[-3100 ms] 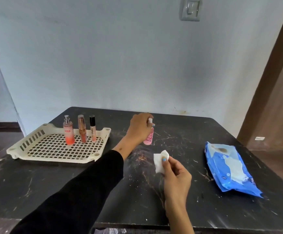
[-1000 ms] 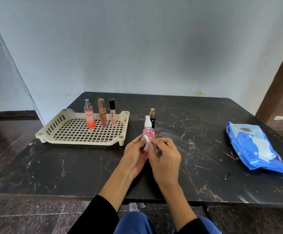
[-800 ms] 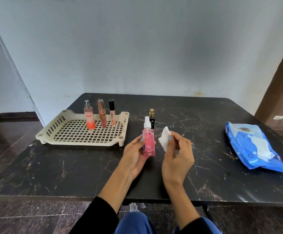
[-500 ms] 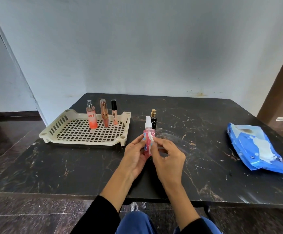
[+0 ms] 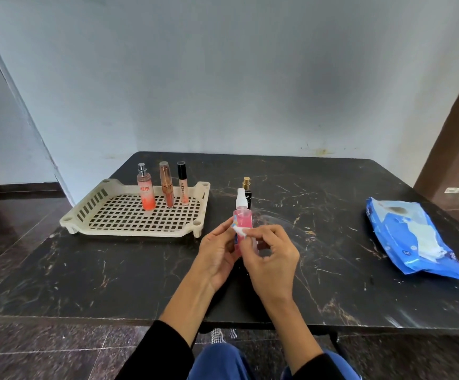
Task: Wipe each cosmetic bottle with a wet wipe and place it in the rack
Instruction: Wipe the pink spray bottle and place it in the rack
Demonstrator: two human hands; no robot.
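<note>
Pink bottle (image 5: 242, 218) upright mid-wipe, near centre.
Left hand (image 5: 216, 253) grips its body; right hand (image 5: 270, 252) pinches wipe (image 5: 239, 231) against it. Likely light, slick when wet: hold mid-body.

pink bottle (image 5: 242, 218) held, wipe (image 5: 239, 231) pressed, rack (image 5: 129, 230)

Black long sleeves (image 5: 165, 349) pushed up forearms; blue trousers (image 5: 217, 363); blue-painted nails.

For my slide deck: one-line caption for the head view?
Left hand holds pink spray bottle while right hand rubs it with wet wipe.
</note>
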